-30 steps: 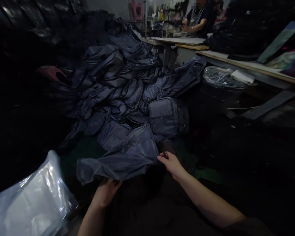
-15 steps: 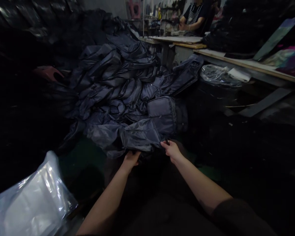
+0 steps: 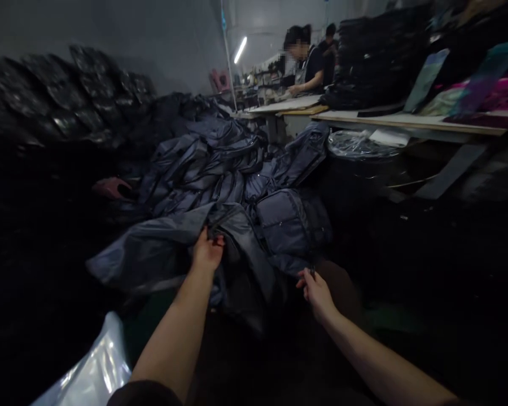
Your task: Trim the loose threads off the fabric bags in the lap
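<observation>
My left hand (image 3: pixel 207 252) grips a fold of a dark grey-blue nylon bag (image 3: pixel 241 254) at a zipped edge, and the loose fabric spreads out to the left. My right hand (image 3: pixel 317 293) pinches a small dark zip pull (image 3: pixel 312 272) at the lower edge of a boxy padded bag (image 3: pixel 283 223). Behind both hands lies a large heap of similar dark nylon bags (image 3: pixel 203 158). The fingers hide part of the fabric and the zip pull.
A glossy plastic sheet (image 3: pixel 97 366) lies at the lower left. Wooden-edged work tables (image 3: pixel 406 121) run along the right, beneath tall black stacks (image 3: pixel 376 62). A clear plastic bundle (image 3: pixel 359 144) sits below them. A co-worker (image 3: pixel 305 62) works at the far table. The floor is dark.
My view has tilted up, showing more of the room. My left hand has moved forward and up, gathering the grey fabric. My right hand has moved right with the zip pull.
</observation>
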Demonstrator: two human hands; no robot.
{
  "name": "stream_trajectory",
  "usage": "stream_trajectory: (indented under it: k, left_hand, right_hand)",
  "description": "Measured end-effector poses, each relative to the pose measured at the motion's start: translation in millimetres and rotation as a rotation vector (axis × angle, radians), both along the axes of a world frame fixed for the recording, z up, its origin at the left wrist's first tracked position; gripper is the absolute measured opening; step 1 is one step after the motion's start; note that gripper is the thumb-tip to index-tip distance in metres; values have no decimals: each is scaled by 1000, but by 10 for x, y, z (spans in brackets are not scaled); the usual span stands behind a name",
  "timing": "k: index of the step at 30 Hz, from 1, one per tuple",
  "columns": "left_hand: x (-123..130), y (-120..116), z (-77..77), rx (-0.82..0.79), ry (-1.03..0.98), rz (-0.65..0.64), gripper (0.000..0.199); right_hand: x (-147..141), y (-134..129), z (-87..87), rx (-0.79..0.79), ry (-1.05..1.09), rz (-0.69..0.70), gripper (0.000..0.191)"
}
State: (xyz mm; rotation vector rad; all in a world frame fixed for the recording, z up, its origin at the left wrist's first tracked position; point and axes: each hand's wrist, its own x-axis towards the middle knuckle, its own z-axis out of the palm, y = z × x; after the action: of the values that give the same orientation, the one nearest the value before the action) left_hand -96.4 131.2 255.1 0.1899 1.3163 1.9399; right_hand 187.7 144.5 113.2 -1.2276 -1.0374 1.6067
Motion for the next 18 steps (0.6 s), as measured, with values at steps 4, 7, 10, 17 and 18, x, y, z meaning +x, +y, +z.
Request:
stream_trajectory:
  k: [4,7,10,17,18]
  left_hand:
    - [188,-158,883,286,60,-8,24]
    - [392,-489,1409,567,91,36,22]
    - [543,-855,1735,712,184,16,19]
    - [433,-1472,1756,877,63,-13,14]
    - [410,-1530,1712,824,58,30,13]
  right_hand:
    - [62,-170,113,199,10,27,39]
    - [36,-267,251,422,-54,110,51]
    - [-21,-264,421,615,-95,116,61]
    - [215,191,1128,1094,-182,-200,30]
    - [284,237,1270,1139,-188,-220,30]
